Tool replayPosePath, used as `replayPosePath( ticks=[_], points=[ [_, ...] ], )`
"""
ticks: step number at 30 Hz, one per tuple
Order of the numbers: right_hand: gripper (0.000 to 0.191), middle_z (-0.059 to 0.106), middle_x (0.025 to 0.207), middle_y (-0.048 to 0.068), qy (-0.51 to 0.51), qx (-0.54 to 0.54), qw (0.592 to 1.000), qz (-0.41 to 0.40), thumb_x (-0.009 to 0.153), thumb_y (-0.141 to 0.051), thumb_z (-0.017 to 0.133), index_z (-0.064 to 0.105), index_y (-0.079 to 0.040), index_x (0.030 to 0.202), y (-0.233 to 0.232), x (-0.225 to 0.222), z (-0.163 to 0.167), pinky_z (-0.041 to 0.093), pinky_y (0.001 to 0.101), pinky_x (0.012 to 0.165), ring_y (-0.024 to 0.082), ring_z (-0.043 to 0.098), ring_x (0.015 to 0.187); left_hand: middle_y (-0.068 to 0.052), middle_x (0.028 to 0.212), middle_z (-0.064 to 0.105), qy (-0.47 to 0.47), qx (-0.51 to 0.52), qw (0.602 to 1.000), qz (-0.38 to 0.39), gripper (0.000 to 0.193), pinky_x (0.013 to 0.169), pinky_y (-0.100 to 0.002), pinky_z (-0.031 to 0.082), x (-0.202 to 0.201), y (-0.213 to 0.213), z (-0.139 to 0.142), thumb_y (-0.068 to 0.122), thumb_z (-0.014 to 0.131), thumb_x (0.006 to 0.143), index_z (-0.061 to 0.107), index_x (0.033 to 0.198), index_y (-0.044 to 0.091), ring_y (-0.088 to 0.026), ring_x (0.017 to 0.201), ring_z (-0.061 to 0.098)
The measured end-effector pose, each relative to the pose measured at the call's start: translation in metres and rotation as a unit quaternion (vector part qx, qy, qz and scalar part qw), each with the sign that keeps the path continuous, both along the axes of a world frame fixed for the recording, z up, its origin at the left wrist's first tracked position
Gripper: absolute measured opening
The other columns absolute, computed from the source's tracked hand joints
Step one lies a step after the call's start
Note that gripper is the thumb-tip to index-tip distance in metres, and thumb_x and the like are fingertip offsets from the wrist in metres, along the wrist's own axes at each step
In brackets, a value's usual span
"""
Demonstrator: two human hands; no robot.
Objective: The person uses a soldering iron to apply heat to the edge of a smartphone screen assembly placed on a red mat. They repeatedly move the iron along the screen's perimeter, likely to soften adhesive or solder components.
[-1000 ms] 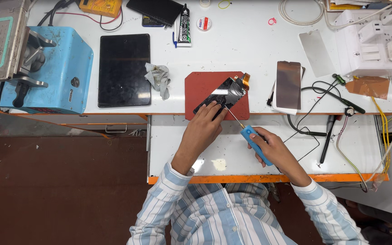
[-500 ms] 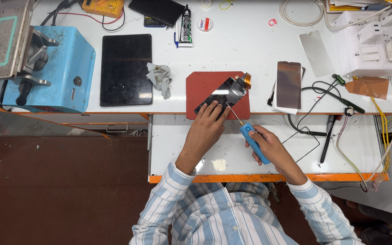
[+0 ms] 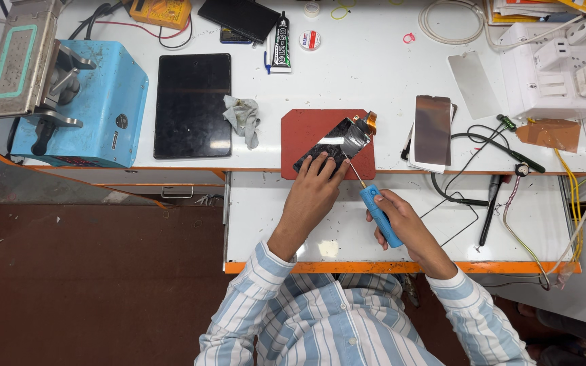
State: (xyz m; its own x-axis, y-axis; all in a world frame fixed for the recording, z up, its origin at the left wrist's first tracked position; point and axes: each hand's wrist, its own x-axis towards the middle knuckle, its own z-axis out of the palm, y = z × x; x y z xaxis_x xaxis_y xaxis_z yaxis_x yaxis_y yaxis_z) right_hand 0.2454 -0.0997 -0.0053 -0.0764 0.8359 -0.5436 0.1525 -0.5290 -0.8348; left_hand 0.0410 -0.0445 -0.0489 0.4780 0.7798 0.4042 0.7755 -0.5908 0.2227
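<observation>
A dark phone screen part [image 3: 334,144] with a silver patch and an orange flex strip lies tilted on a red mat [image 3: 306,132]. My left hand [image 3: 315,190] presses its fingertips on the part's near end. My right hand [image 3: 396,220] grips a blue-handled screwdriver [image 3: 380,213]; its thin shaft points up-left, and the tip meets the part's right edge.
A black tablet [image 3: 192,105] and a crumpled grey cloth [image 3: 242,118] lie left of the mat. A blue machine [image 3: 79,102] stands far left. Another phone [image 3: 433,129], cables [image 3: 469,169], a white power strip [image 3: 554,68] and a glue tube [image 3: 281,41] surround the work area.
None of the objects has shifted. Both hands keep nearly the same hold, with the screwdriver tip staying at the part's edge.
</observation>
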Motion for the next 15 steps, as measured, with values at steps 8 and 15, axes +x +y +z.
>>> replayPosePath(
  ticks=[8,15],
  points=[
    [0.035,0.062,0.074,0.004,0.003,0.004,1.000,-0.017,0.101,-0.035,0.046,0.058,-0.003,0.111,-0.0019,-0.0021,-0.0062,0.042,0.0235,0.028,0.012,0.056,0.037,-0.017,0.125,0.065,-0.004,-0.004,1.000,0.002,0.050,0.112,-0.054,0.041,0.0016,0.0005,-0.0020,0.008,0.064,0.089,0.060,0.139,0.010,-0.034,0.129,0.055],
    [0.036,0.061,0.073,0.004,-0.020,0.007,1.000,-0.003,0.100,-0.033,0.047,0.060,-0.004,0.118,0.0020,0.0030,-0.0020,0.038,0.0240,0.029,0.011,0.051,0.036,-0.017,0.126,0.065,-0.024,-0.012,1.000,0.002,0.051,0.113,-0.054,0.040,0.0010,0.0000,-0.0031,0.008,0.064,0.088,0.061,0.138,0.010,-0.034,0.130,0.055]
  ],
)
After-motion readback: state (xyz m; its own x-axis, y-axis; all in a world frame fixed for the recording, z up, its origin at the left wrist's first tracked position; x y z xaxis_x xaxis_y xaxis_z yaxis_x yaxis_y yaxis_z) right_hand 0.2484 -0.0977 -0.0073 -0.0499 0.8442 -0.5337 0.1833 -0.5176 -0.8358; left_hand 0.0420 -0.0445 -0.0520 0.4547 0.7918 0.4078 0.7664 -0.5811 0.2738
